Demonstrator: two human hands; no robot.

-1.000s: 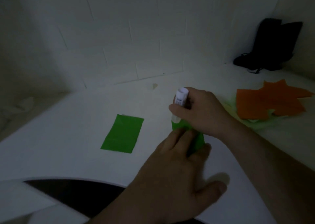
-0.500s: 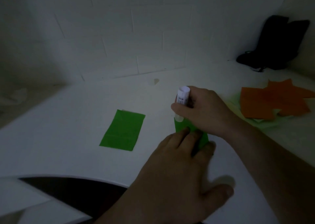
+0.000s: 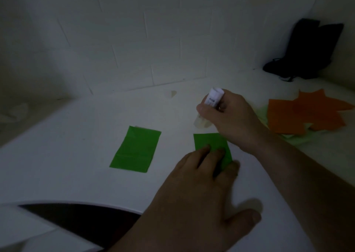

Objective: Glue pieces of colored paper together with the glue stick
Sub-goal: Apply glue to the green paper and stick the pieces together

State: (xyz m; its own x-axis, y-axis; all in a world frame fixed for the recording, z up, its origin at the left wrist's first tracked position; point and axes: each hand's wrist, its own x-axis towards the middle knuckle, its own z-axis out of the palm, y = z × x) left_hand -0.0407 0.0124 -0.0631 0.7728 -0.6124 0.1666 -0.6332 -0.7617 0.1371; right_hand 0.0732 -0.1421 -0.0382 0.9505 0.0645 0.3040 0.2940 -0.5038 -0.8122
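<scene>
White table (image 3: 76, 175), right hand (image 3: 230, 119) gripping glue stick (image 3: 214, 99)

White table (image 3: 76, 175) with two green paper pieces (image 3: 135, 150) (image 3: 209, 142), orange paper cutouts (image 3: 299, 115), black bag (image 3: 307, 50).

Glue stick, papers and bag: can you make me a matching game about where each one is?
Things:
1. glue stick
2. orange paper
3. black bag
4. green paper on its own

Places:
A. in the far right corner by the wall
B. lying flat on the table, left of both hands, nothing touching it
C. gripped in the right hand
D. on the table at the right, on top of pale green paper

Pairs: 1-C, 2-D, 3-A, 4-B
</scene>
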